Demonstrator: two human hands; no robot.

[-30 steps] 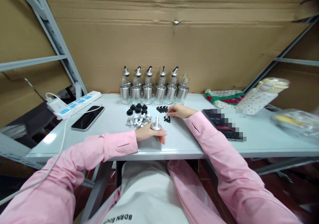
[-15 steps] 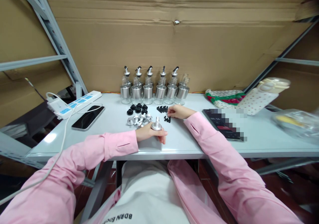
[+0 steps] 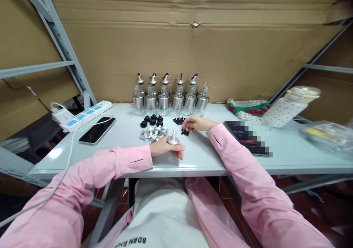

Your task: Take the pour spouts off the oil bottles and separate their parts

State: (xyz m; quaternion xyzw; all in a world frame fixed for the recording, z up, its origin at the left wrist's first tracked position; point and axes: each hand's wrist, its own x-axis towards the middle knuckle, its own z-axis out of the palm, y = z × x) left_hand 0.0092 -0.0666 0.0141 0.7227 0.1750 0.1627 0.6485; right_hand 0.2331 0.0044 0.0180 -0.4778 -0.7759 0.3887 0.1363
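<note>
My left hand is closed around a silver metal spout piece, its round base down and its stem pointing up. Over the small black parts my right hand is bent with its fingertips together; whatever they pinch is too small to make out. Another group of black pieces lies just behind those fingers. Left of my hands are several loose silver parts, with black ribbed stoppers behind them.
Glass bottles with metal bands line the back, the rear ones topped with spouts. At left are a phone and a power strip. A tablet, a dotted bottle and a plastic bag are at right.
My right hand has shifted slightly left, its fingertips now above the small black parts. My left hand and the metal piece have stayed put.
</note>
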